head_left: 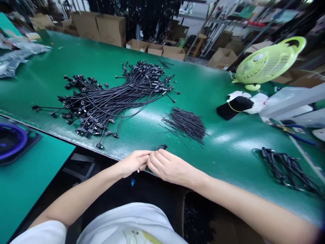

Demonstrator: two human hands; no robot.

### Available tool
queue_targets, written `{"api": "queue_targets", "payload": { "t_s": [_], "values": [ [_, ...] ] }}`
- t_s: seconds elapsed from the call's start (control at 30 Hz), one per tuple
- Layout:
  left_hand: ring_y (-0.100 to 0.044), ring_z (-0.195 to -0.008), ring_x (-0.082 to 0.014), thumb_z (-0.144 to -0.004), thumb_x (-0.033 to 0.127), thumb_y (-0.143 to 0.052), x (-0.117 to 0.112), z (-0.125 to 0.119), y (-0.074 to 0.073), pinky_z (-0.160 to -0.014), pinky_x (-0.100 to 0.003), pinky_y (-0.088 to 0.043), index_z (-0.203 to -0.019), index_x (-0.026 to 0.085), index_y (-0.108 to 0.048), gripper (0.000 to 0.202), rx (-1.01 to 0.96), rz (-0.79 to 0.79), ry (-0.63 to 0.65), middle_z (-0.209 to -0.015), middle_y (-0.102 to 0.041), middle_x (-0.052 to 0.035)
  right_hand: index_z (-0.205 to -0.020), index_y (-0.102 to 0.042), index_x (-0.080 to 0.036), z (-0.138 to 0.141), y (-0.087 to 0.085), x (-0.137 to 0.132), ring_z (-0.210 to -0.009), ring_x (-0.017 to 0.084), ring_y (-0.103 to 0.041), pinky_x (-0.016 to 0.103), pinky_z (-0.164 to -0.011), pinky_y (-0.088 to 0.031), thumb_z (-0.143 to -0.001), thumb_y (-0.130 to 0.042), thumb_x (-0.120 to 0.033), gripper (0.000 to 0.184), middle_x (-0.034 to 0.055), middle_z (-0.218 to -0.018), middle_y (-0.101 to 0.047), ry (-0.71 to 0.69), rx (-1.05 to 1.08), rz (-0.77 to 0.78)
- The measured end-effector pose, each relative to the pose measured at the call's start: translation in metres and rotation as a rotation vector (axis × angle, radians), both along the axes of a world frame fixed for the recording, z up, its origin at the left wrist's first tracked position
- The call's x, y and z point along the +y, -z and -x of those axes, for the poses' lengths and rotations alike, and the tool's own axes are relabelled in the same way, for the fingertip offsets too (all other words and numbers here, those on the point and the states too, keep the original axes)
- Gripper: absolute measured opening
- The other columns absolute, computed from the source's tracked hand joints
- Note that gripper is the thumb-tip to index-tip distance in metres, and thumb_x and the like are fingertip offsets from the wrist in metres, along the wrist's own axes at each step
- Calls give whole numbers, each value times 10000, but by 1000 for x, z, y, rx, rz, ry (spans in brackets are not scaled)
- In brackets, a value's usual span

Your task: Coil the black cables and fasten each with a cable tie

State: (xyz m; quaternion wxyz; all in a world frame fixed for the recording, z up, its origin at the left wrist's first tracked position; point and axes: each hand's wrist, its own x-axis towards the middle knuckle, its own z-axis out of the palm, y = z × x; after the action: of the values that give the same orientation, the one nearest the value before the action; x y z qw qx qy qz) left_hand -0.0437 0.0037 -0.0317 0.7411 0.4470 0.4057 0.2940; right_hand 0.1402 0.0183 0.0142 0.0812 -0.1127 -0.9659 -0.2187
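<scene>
My left hand and my right hand meet at the table's front edge, fingers closed together around a black cable. A short loop of it pokes out above the right fingers, and a small shiny connector end shows under the left fingers. The rest of the cable is hidden by the hands. Beyond them lies a loose pile of thin black twist ties. Farther left, a large heap of black cables with connectors at both ends spreads across the green table.
Several bundled black cables lie at the right. Behind them sit a banded black bundle, pliers and a green fan. Plastic bags lie at the far left. Cardboard boxes stand behind the table.
</scene>
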Motion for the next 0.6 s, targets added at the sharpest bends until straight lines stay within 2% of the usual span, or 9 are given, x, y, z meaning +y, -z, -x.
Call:
{"api": "queue_targets", "payload": {
  "t_s": [0.07, 0.17, 0.23, 0.33, 0.4, 0.43, 0.5, 0.53, 0.6],
  "values": [
    [-266, -477, -38, -768, 456, -690, -1, 0, -4, -497, -207, -231, -790, 121, -596, 348, -97, 152, 29, -587, -388, 67, -1002, -640, -112, 2, -4, -3, -762, 191, -546, 352, -751, -421, -959, -375, -96, 269, 94, -890, -641, -23, -84, -72],
    [-253, -489, -31, -727, 465, -730, -2, -3, -5, -504, -211, -198, -727, 137, -534, 382, -137, 216, 32, -605, -373, 72, -904, -671, -132, 5, -5, -9, -712, 211, -492, 365, -681, -388, -903, -360, -48, 322, 96, -811, -600, -17, -182, -125],
    [-254, -492, -46, -775, 457, -680, -5, -6, -4, -508, -220, -200, -722, 146, -530, 350, -96, 186, 29, -571, -342, 79, -811, -671, -147, 7, -3, -11, -659, 219, -442, 368, -614, -338, -861, -348, -22, 349, 96, -731, -553, 12, -241, -123],
    [-321, -522, -88, -889, 423, -526, -11, -12, -2, -534, -236, -272, -784, 155, -583, 294, 55, 18, -25, -558, -372, 60, -727, -637, -160, 7, 0, -4, -598, 203, -381, 357, -559, -277, -829, -372, -12, 320, 78, -653, -505, 77, -241, -57],
    [-472, -666, -138, -920, 380, -480, -13, -16, -3, -651, -263, -387, -957, 168, -632, 264, 174, -140, -134, -679, -516, 9, -731, -613, -160, 7, 1, 6, -588, 190, -393, 345, -551, -274, -841, -410, -41, 260, 65, -643, -514, 171, -123, 90],
    [-531, -813, -170, -929, 368, -468, -13, -18, -3, -765, -289, -422, -1071, 181, -627, 283, 216, -222, -191, -812, -587, -25, -740, -603, -159, 8, 2, 11, -593, 184, -415, 335, -557, -285, -859, -424, -69, 233, 60, -650, -530, 236, -24, 187],
    [-511, -1104, -214, -959, 381, -417, -9, -21, -5, -989, -337, -377, -1235, 197, -578, 368, 249, -369, -276, -1106, -612, -78, -752, -583, -165, 11, 5, 17, -630, 174, -471, 312, -598, -328, -918, -420, -147, 233, 51, -684, -570, 367, 229, 394],
    [-476, -1182, -223, -978, 401, -371, -5, -21, -6, -1053, -351, -334, -1261, 196, -572, 403, 245, -433, -300, -1201, -586, -92, -752, -573, -169, 13, 7, 18, -657, 168, -496, 298, -629, -351, -947, -408, -190, 257, 46, -707, -588, 419, 374, 504],
    [-452, -1209, -236, -997, 455, -289, 3, -18, -8, -1079, -372, -311, -1229, 191, -614, 479, 257, -550, -341, -1260, -551, -110, -733, -551, -176, 17, 14, 14, -692, 154, -529, 272, -668, -383, -986, -382, -274, 319, 32, -729, -602, 488, 656, 760]
  ]
}}
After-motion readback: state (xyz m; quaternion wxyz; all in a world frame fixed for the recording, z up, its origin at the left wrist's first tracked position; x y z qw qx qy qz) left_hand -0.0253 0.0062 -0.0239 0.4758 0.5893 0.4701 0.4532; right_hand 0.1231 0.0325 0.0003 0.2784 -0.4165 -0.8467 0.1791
